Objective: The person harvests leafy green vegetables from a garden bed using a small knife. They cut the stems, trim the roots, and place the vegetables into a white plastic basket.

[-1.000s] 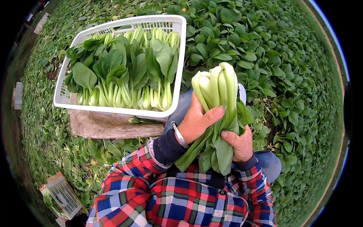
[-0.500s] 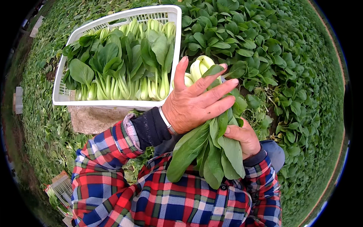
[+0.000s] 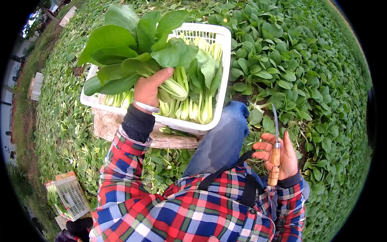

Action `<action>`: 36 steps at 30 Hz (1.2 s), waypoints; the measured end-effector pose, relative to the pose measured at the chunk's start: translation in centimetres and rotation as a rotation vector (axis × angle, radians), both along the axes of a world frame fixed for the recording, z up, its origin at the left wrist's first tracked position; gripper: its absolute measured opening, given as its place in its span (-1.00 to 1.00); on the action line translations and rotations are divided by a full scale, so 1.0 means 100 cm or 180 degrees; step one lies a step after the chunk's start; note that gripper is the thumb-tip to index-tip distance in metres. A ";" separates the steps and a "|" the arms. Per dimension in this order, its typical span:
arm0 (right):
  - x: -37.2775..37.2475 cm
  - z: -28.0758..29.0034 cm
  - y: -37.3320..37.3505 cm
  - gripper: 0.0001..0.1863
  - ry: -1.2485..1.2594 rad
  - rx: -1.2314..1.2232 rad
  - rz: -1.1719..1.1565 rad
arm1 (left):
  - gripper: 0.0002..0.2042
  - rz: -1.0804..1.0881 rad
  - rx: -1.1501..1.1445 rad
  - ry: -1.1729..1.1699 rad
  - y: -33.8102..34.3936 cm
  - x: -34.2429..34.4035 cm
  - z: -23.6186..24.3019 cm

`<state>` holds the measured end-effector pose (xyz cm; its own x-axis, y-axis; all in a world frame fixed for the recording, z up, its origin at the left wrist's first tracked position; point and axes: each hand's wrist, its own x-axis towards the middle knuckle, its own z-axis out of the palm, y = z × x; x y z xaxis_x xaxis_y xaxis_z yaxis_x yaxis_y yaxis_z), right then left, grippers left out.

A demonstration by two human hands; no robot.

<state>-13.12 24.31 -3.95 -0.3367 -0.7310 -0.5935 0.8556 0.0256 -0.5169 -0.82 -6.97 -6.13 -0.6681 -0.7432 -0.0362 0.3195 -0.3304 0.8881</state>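
Over a white plastic crate [image 3: 227, 52] my left hand [image 3: 146, 92] is closed around a bunch of bok choy [image 3: 174, 88]. The bunch's pale stem end points right, and its broad leaves spread up and to the left. More bok choy [image 3: 205, 107] lies packed in the crate, pale stems showing along its near and far sides; the held bunch hides part of it. Lower right, a knife [image 3: 275, 161] with a wooden handle and a slim curved blade rests in my right hand [image 3: 288, 159]. That palm faces up with fingers loosely spread, and the blade points away from me.
Growing leafy greens [image 3: 282, 52] fill the right side. A brownish sack-like slab [image 3: 109, 125] lies under the crate's near edge. My bent knee [image 3: 219, 137] is beside the crate. Another crate [image 3: 72, 195] stands lower left, with part of a person [image 3: 78, 230] near it.
Both hands were together on a bok choy bunch right of the crate. My left hand has carried a bunch left over the crate; my right hand moved lower right, its knife now plainly visible.
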 end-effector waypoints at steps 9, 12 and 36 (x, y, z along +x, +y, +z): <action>-0.008 -0.013 -0.002 -0.50 0.0154 0.0362 -0.0218 | -0.65 0.2533 -0.0235 -0.1798 -0.197 0.133 -0.061; -0.012 -0.018 -0.007 -0.52 0.0145 0.0478 -0.0242 | -0.47 0.2312 -0.1036 -0.3130 -0.224 0.151 -0.089; -0.057 -0.036 0.015 -0.64 0.0666 0.1261 -0.0779 | -0.29 0.0544 -0.1596 -0.6698 -0.245 0.124 -0.220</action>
